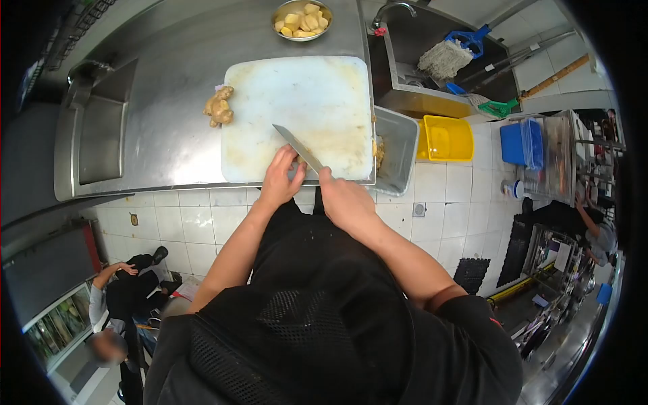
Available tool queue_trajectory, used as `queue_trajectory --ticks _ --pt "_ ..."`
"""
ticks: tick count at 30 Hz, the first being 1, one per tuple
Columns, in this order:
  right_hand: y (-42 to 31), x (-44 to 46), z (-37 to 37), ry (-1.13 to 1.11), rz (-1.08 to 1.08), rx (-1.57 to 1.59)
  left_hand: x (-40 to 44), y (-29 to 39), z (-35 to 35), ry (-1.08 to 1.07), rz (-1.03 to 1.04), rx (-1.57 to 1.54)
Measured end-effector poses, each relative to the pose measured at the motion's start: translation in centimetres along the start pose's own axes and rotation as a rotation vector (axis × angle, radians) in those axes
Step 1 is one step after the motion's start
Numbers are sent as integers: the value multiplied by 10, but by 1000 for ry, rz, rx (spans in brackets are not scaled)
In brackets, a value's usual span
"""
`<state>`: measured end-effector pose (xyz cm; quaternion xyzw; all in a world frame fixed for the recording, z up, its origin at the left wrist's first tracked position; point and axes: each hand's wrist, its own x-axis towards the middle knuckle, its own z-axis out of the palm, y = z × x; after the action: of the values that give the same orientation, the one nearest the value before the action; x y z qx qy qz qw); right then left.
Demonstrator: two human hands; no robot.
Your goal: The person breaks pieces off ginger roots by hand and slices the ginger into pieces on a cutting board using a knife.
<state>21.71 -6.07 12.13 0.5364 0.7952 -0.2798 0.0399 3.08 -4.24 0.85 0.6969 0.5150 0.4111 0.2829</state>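
My right hand (345, 204) is closed round the handle of a kitchen knife (295, 145). Its blade slants up and left over the near edge of a white cutting board (297, 88). Close beside the blade, my left hand (278, 181) has its fingers bent round a small yellowish piece of ginger (302, 160), mostly hidden by the fingers and knife. A knobbly unpeeled ginger root (219, 108) lies at the board's left edge. Beyond the board stands a metal bowl (302, 36) filled with pale yellow peeled chunks.
A grey bin (398, 145) with peelings stands right of the steel counter (169, 74), beside a yellow bucket (449, 138). Sinks lie at far left and upper right; a mop (445, 59) rests over the right one. One person (128, 290) is at lower left, another (594, 226) at far right.
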Motion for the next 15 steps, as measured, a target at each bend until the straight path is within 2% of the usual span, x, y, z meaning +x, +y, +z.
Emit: queue_trajectory --ticks 7,10,12,13,15 --pt "23 -4 -2 -93 70 144 0 -1 -2 -39 -32 -27" --pt "47 24 14 36 9 340 0 -2 -2 -42 -25 -23" --pt "52 40 -11 -251 178 730 5 -2 -2 -37 -52 -39" --pt "59 41 2 -242 175 738 5 -2 -2 -43 -44 -33" --pt "75 42 42 127 -78 400 6 -2 2 -17 -35 -10"
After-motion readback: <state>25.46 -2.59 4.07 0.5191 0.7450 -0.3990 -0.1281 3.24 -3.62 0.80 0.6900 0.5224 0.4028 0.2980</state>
